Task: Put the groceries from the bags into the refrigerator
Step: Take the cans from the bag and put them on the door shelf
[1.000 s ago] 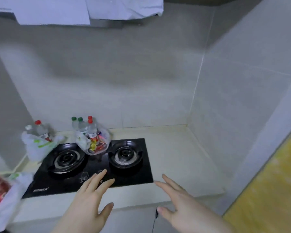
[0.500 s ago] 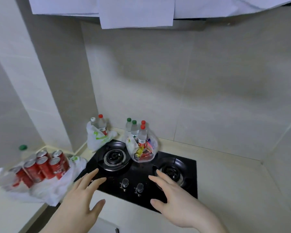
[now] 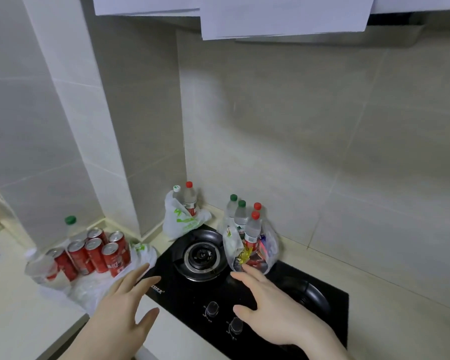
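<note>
Three plastic bags of groceries stand on the counter. A clear bag (image 3: 269, 252) with several water bottles (image 3: 252, 227) and snack packets sits between the two burners. Behind the left burner, a white bag with green print (image 3: 178, 224) holds two bottles. At the left, several red cans (image 3: 96, 252) stand on a flattened bag (image 3: 89, 289). My left hand (image 3: 122, 310) hovers with straight fingers near the cans. My right hand (image 3: 268, 302) hovers over the hob, fingertips close to the clear bag. Both hold nothing. No refrigerator is in view.
A black two-burner gas hob (image 3: 244, 294) with two knobs (image 3: 211, 309) lies on the beige counter (image 3: 387, 320). A tiled pillar (image 3: 89, 126) juts out at the left. White paper sheets (image 3: 283, 16) hang from the hood overhead. A green-capped bottle (image 3: 70, 224) stands behind the cans.
The view has swung left, bringing the cans and pillar fully into sight. Both hands have stayed spread and now sit closer to the bags.
</note>
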{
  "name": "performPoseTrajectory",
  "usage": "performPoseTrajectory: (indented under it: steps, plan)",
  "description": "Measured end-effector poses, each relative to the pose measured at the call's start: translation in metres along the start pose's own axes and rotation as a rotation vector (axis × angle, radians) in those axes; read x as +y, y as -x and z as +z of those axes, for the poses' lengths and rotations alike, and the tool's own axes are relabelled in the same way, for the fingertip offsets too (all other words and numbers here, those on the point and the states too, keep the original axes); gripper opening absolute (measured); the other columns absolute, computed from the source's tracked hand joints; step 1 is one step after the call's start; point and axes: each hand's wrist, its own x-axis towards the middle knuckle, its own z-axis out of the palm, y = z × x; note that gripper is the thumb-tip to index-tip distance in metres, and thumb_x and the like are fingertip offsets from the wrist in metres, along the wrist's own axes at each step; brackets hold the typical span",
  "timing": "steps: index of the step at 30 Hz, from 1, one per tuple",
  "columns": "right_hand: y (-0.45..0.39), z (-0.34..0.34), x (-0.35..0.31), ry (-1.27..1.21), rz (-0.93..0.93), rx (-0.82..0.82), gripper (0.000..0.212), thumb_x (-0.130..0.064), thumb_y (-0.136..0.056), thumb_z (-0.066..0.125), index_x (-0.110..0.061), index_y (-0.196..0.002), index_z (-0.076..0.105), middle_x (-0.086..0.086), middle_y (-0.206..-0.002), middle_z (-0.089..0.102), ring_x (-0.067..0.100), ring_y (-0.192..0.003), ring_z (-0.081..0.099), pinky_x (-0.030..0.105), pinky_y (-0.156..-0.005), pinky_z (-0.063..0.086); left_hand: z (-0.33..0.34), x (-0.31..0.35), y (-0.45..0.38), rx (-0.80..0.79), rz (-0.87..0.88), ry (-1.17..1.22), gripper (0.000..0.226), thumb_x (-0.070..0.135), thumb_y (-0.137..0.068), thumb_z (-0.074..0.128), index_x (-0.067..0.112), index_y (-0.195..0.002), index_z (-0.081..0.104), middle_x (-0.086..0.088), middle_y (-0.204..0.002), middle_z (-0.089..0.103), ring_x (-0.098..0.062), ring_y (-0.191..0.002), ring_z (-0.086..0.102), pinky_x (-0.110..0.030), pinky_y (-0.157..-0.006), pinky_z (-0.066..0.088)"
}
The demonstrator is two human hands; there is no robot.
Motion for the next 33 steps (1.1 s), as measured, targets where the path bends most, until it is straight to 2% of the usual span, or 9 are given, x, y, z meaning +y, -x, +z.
performPoseTrajectory:
  steps: [3,6,14,18,21,25,29,33]
  plan:
    - [-0.027,0.002,-0.005,0.015,-0.020,0.000,0.068,-0.049,-0.101,0.055,-0.049,-0.158,0.019,-0.029,-0.167,-0.002,0.003,-0.156,0.012,0.032,-0.126,0.021,-0.003,-0.013,-0.020,0.006,0.004,0.016,0.056,0.042,-0.088,0.070,0.042,-0.141,0.051,0.024,-0.153,0.027,-0.018,-0.147,0.034,-0.035,-0.115,0.034]
    - [-0.063,0.015,-0.021,-0.003,-0.045,-0.006,0.068,-0.046,-0.100,0.056,-0.047,-0.159,0.022,-0.028,-0.167,0.000,0.003,-0.155,0.015,0.030,-0.125,0.022,-0.009,-0.042,-0.043,-0.010,-0.013,0.012,0.055,0.042,-0.093,0.064,0.042,-0.145,0.045,0.021,-0.158,0.025,-0.014,-0.148,0.028,-0.032,-0.118,0.029]
    - [-0.188,0.074,-0.093,-0.012,-0.090,-0.046,0.068,-0.039,-0.102,0.056,-0.036,-0.161,0.024,-0.018,-0.169,0.005,0.011,-0.156,0.017,0.030,-0.124,0.021,-0.025,-0.165,-0.118,-0.092,-0.106,-0.057,0.060,0.039,-0.094,0.062,0.032,-0.151,0.044,0.010,-0.162,0.031,-0.020,-0.145,0.035,-0.034,-0.115,0.035]
    - [-0.257,0.110,-0.139,-0.010,-0.095,-0.059,0.068,-0.035,-0.100,0.056,-0.029,-0.161,0.027,-0.011,-0.167,0.015,0.018,-0.153,0.026,0.032,-0.122,0.026,-0.033,-0.236,-0.146,-0.177,-0.133,-0.085,0.058,0.041,-0.089,0.064,0.033,-0.145,0.051,0.007,-0.159,0.039,-0.022,-0.139,0.044,-0.036,-0.110,0.042]
    - [-0.307,0.143,-0.164,0.020,-0.097,-0.024,0.070,-0.029,-0.097,0.059,-0.025,-0.160,0.028,-0.003,-0.164,0.022,0.023,-0.153,0.026,0.036,-0.123,0.027,-0.034,-0.280,-0.170,-0.217,-0.139,-0.086,0.059,0.040,-0.088,0.065,0.032,-0.144,0.052,0.006,-0.156,0.042,-0.024,-0.136,0.046,-0.038,-0.109,0.043]
    - [-0.349,0.179,-0.187,0.064,-0.070,-0.039,0.070,-0.024,-0.095,0.060,-0.025,-0.157,0.028,-0.003,-0.162,0.022,0.032,-0.148,0.031,0.045,-0.119,0.035,-0.029,-0.309,-0.197,-0.311,-0.127,-0.135,0.057,0.042,-0.089,0.061,0.034,-0.144,0.047,0.009,-0.155,0.037,-0.024,-0.135,0.047,-0.037,-0.106,0.043]
    - [-0.373,0.200,-0.201,0.098,-0.053,-0.048,0.070,-0.022,-0.097,0.060,-0.023,-0.158,0.026,-0.002,-0.168,0.015,0.031,-0.152,0.023,0.044,-0.120,0.033,-0.021,-0.332,-0.219,-0.428,-0.124,-0.203,0.063,0.045,-0.085,0.056,0.033,-0.146,0.043,0.002,-0.158,0.030,-0.028,-0.134,0.046,-0.041,-0.107,0.043]
    - [-0.394,0.213,-0.204,0.144,-0.029,-0.047,0.066,-0.022,-0.097,0.061,-0.021,-0.155,0.030,0.003,-0.164,0.020,0.035,-0.147,0.028,0.044,-0.119,0.034,-0.016,-0.339,-0.236,-0.477,-0.071,-0.233,0.050,0.045,-0.082,0.052,0.034,-0.131,0.049,0.002,-0.147,0.040,-0.028,-0.124,0.052,-0.040,-0.100,0.046]
